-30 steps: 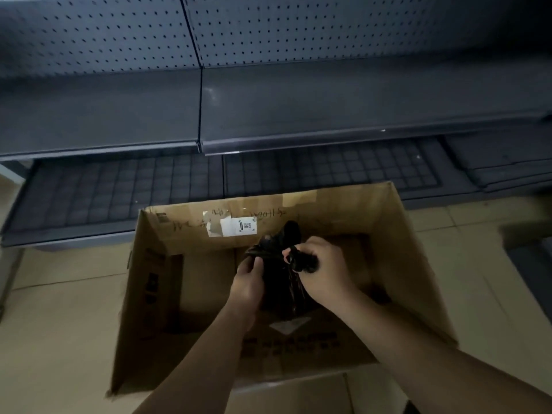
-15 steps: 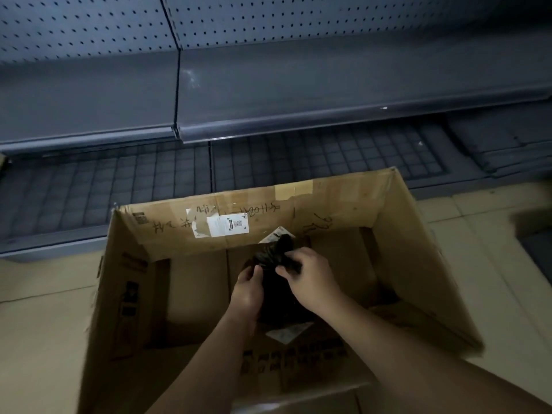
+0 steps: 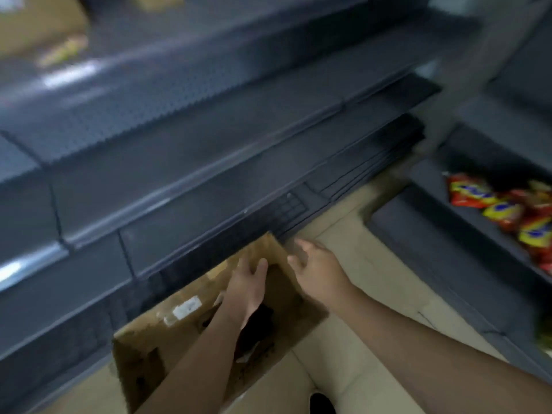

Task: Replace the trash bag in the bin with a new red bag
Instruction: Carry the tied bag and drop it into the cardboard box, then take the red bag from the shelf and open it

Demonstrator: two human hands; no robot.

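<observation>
An open cardboard box [image 3: 149,351] stands on the floor in front of dark shelving. Inside it lies a black trash bag [image 3: 257,327], bunched up and partly hidden by my left forearm. My left hand [image 3: 248,288] hovers over the box with its fingers spread, holding nothing. My right hand [image 3: 316,270] is just past the box's right wall, fingers apart and empty. No red bag or bin shows in this blurred, tilted view.
Dark grey metal shelves [image 3: 209,162] run across the back. A low shelf at the right holds red and yellow snack packets [image 3: 501,207]. Beige floor tiles [image 3: 373,300] lie between them. A dark shoe tip [image 3: 321,403] shows at the bottom.
Both hands have let go of the black bag, which now lies in the box. They lifted up and to the right, and my head swung right, tilting and blurring the view.
</observation>
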